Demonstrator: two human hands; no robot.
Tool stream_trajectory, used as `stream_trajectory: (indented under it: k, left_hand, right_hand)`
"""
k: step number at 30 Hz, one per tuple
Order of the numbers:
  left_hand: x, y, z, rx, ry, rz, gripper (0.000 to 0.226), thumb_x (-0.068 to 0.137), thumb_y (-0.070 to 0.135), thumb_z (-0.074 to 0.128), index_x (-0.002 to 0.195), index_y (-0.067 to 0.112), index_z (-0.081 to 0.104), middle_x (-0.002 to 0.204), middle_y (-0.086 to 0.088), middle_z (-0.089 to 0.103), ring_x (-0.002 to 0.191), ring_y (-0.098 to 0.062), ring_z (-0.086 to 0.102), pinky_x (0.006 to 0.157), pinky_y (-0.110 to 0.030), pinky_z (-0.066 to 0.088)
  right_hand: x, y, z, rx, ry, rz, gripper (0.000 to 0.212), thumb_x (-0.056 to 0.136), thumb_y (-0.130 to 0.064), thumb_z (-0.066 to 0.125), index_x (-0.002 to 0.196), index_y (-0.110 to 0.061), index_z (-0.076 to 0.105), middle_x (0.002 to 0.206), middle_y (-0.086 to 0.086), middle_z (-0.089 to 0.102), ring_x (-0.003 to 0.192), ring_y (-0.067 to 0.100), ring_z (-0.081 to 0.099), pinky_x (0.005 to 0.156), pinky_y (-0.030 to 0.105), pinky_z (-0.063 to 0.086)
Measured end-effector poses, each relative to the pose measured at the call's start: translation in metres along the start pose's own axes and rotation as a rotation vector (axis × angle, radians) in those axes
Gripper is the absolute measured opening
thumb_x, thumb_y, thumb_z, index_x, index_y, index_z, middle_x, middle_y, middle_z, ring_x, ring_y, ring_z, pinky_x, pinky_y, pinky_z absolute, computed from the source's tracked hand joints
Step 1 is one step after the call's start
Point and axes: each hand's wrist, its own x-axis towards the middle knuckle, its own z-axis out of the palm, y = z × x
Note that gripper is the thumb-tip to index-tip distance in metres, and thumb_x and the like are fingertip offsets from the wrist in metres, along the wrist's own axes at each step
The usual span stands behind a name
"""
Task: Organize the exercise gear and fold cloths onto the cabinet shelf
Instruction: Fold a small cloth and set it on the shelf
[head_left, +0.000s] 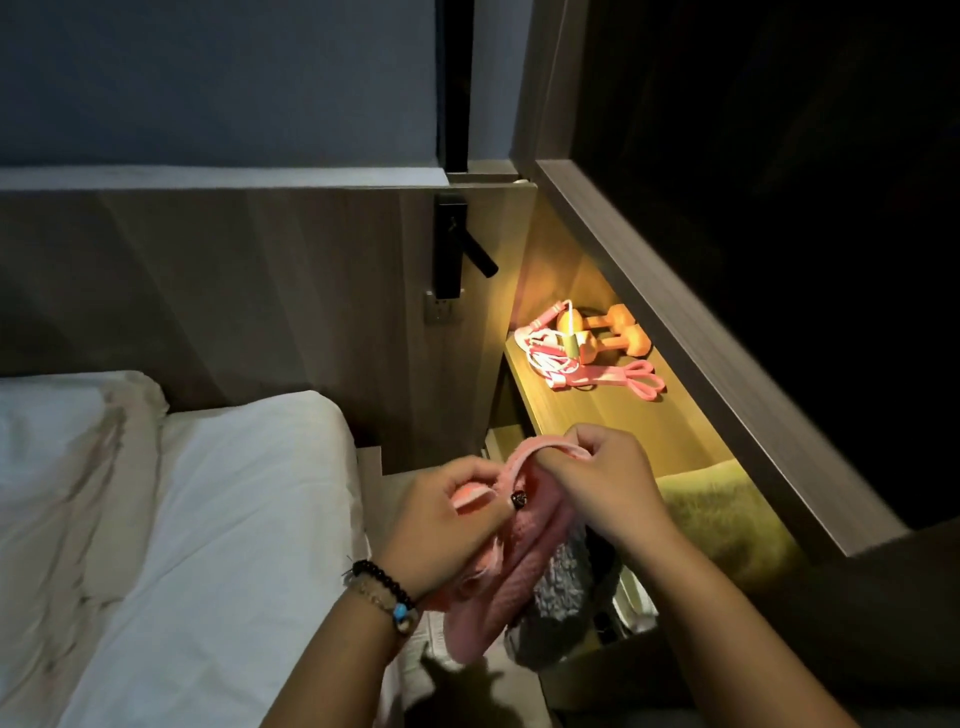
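A pink cloth (511, 566) hangs in front of me, held up at its top edge. My left hand (447, 514) pinches that edge on the left and my right hand (605, 483) pinches it on the right. Behind them lies the lit wooden cabinet shelf (597, 410). At its far end sit two orange dumbbells (618, 332), a pink and white jump rope (545, 348) and a pink resistance band (623, 376). A green cloth (722, 514) lies on the near end of the shelf, right of my right hand. A grey cloth (558, 587) shows below the pink one.
A bed with white sheets (182, 519) and a pillow (57, 415) fills the left. A wooden headboard carries a black reading lamp (462, 244) and a wall socket (441, 312). A dark cabinet front with a wooden frame (701, 353) overhangs the shelf on the right.
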Motion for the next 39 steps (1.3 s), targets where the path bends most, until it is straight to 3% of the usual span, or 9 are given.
stream_trajectory:
  k: [5,11,17,21,23,26,30,34,39]
  left_hand:
    - [0.05,0.004,-0.007,-0.191,0.225,-0.045,0.014,0.087,0.004,0.063,0.085,0.018,0.063,0.082,0.005,0.065,0.072,0.007,0.063,0.054,-0.006,0.046]
    - [0.126,-0.001,-0.007,-0.292,0.439,-0.109,0.021,0.088,0.003,0.06,0.082,0.023,0.063,0.079,0.006,0.065,0.066,0.01,0.062,0.047,-0.005,0.043]
    - [0.221,-0.005,-0.008,-0.386,0.538,-0.212,0.017,0.087,0.008,0.06,0.085,0.024,0.064,0.091,-0.001,0.068,0.086,-0.017,0.065,0.063,-0.024,0.047]
    - [0.264,-0.006,-0.003,-0.219,0.28,-0.065,0.016,0.082,0.01,0.068,0.084,0.026,0.067,0.088,0.007,0.07,0.086,-0.012,0.066,0.072,-0.027,0.052]
    - [0.278,-0.014,0.004,-0.075,0.143,0.027,0.025,0.076,0.015,0.073,0.091,0.034,0.067,0.093,0.017,0.069,0.089,0.002,0.063,0.075,-0.016,0.049]
    - [0.305,-0.026,0.019,0.029,-0.139,0.116,0.054,0.072,0.021,0.074,0.116,0.049,0.057,0.12,0.03,0.058,0.111,0.014,0.051,0.085,-0.005,0.044]
    - [0.349,-0.044,0.037,0.183,-0.489,0.264,0.067,0.081,0.012,0.068,0.128,0.055,0.047,0.141,0.025,0.046,0.132,0.008,0.037,0.105,-0.013,0.038]
    - [0.382,-0.06,0.047,0.446,-0.729,0.349,0.052,0.089,0.017,0.062,0.131,0.045,0.051,0.149,0.02,0.038,0.138,0.004,0.029,0.114,-0.025,0.029]
    - [0.407,-0.082,0.057,0.512,-0.915,0.324,0.02,0.089,0.037,0.052,0.105,0.028,0.06,0.132,0.011,0.059,0.119,-0.007,0.053,0.1,-0.031,0.043]
  right_hand:
    - [0.033,0.004,-0.008,-0.041,-0.034,0.017,0.024,0.067,-0.04,0.071,0.054,-0.024,0.058,0.052,-0.012,0.058,0.06,0.011,0.057,0.054,0.028,0.042]
    - [0.078,0.032,-0.009,-0.383,-0.148,-0.05,0.026,0.073,-0.051,0.071,0.064,-0.033,0.054,0.064,-0.023,0.058,0.063,-0.007,0.054,0.042,0.013,0.035]
    - [0.157,0.058,-0.023,-0.506,-0.191,0.04,0.028,0.079,-0.052,0.063,0.066,-0.029,0.055,0.069,-0.009,0.06,0.069,0.008,0.056,0.057,0.032,0.042]
    - [0.197,0.064,-0.035,-0.144,-0.087,0.014,0.013,0.087,-0.027,0.067,0.075,-0.024,0.069,0.074,-0.005,0.069,0.07,0.007,0.061,0.065,0.03,0.045]
    - [0.21,0.062,-0.033,0.023,-0.085,-0.002,0.012,0.087,-0.015,0.067,0.079,-0.021,0.074,0.081,-0.006,0.073,0.069,0.0,0.061,0.065,0.021,0.046]
    - [0.229,0.063,-0.024,-0.025,-0.093,0.005,0.01,0.086,-0.017,0.066,0.081,-0.018,0.074,0.079,-0.001,0.071,0.07,0.008,0.062,0.064,0.022,0.044]
    - [0.253,0.067,-0.015,-0.156,-0.092,0.04,0.011,0.085,-0.025,0.06,0.082,-0.02,0.07,0.081,-0.006,0.067,0.076,0.007,0.059,0.071,0.029,0.047]
    - [0.259,0.07,-0.003,-0.19,-0.099,0.136,0.012,0.08,-0.022,0.057,0.08,-0.026,0.068,0.08,-0.008,0.064,0.074,0.005,0.058,0.068,0.031,0.048]
    - [0.261,0.084,0.007,-0.134,-0.027,0.31,0.017,0.073,-0.044,0.055,0.083,-0.036,0.066,0.083,-0.01,0.065,0.078,0.006,0.059,0.07,0.031,0.05]
